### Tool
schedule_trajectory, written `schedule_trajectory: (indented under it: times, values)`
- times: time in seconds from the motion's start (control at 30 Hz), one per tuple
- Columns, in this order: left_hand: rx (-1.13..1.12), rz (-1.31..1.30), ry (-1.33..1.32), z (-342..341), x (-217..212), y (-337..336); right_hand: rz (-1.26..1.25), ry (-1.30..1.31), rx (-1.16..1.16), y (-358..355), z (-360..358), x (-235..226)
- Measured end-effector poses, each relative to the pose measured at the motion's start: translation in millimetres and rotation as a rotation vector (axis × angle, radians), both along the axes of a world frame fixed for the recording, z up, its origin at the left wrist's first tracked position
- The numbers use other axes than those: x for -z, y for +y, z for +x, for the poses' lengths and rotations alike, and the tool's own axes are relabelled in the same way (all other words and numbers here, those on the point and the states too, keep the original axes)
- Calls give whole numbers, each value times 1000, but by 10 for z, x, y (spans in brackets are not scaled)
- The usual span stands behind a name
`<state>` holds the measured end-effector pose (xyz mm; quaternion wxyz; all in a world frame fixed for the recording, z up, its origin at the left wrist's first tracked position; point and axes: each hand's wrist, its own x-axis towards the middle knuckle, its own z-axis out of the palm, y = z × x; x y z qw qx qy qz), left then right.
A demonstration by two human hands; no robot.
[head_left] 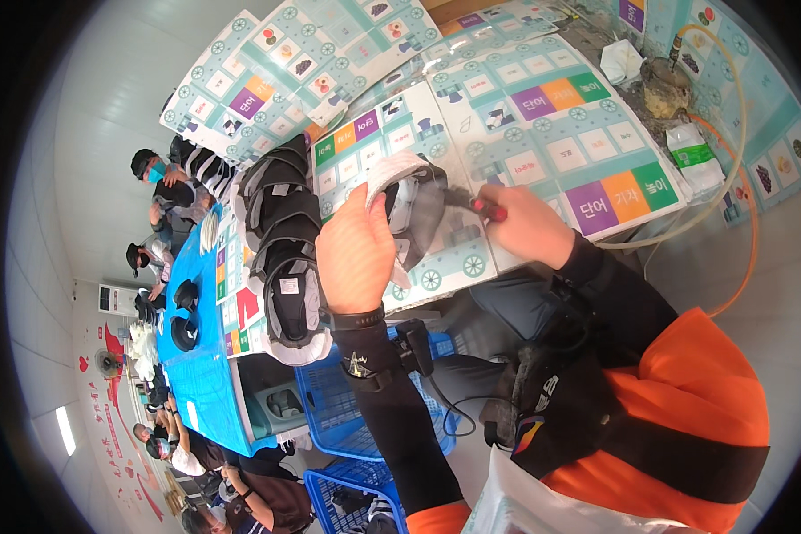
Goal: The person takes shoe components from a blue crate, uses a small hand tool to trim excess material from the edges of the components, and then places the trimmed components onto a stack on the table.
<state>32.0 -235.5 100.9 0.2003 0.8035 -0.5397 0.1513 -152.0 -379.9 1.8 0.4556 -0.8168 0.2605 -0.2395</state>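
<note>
My left hand (356, 249) is wrapped round the edge of a grey-and-white shoe upper (418, 214), holding it up over the table with its opening showing. In my right hand (529, 222) is a red-handled tool (488, 209), gripped in closed fingers. Its dark, blurred end reaches to the right side of the upper; whether it touches cannot be made out. Just left of my left hand, several black-and-grey shoe uppers (287, 214) lie overlapped in a row.
Printed sheets cover the table (543, 133). A crusted pot (666, 89) with hoses stands at the back right, near a white-and-green packet (692, 156). Blue baskets (351, 409) sit below. On the left, several people work by a blue-covered table (200, 383).
</note>
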Motion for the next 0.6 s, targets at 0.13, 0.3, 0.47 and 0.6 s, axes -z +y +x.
schedule_trajectory:
  times: [0.13,0.3,0.47,0.6]
  values:
    - [2,-13,-23,-5,29,-5,-4,-8,-8,-58,-18,55]
    - [8,-28,-11,15,42,-3,-43,-40,91,-27,-56,38]
    - [19,-31,-14,20,50,3,-64,26,6,-16,-94,106]
    - [6,-28,-16,1,59,20,-63,57,-46,23,-97,110]
